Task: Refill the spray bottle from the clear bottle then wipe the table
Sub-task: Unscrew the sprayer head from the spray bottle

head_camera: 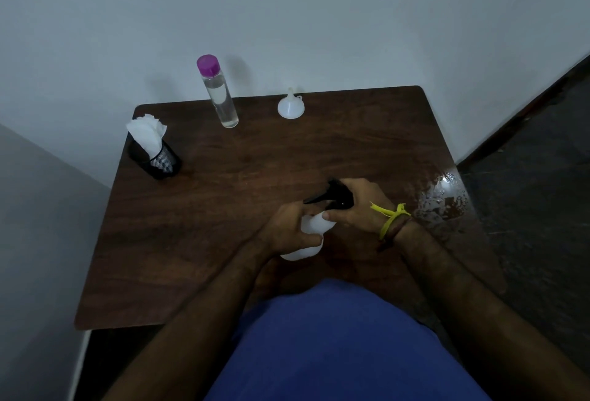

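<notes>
1. Nearest me, my blue-clothed lap sits against the front edge of a dark wood table (223, 241).
2. Just beyond, near the table's front centre, is the spray bottle (311, 234): white body, black trigger head. My left hand (287, 231) wraps the white body. My right hand (354, 206), a yellow thread at its wrist, curls over the black head.
3. I judge I am twisting the head off or on; I cannot tell which.
4. The body looks like light, thin plastic that would give if squeezed. Holding it low and firm by the body, turning only at the collar, seems best.
5. To the right, a wet patch (443, 199) glistens near the table edge, so things there may be slippery.
6. Farther left, a black mesh cup (159, 161) holds white tissues (147, 132).
7. At the back stands the clear bottle (220, 97), upright, purple cap on, holding clear liquid. It looks rigid and smooth; I would grasp it mid-body.
8. Beside it, apart, a white funnel (290, 107) rests mouth down.
9. I can read no labels or writing anywhere.
</notes>
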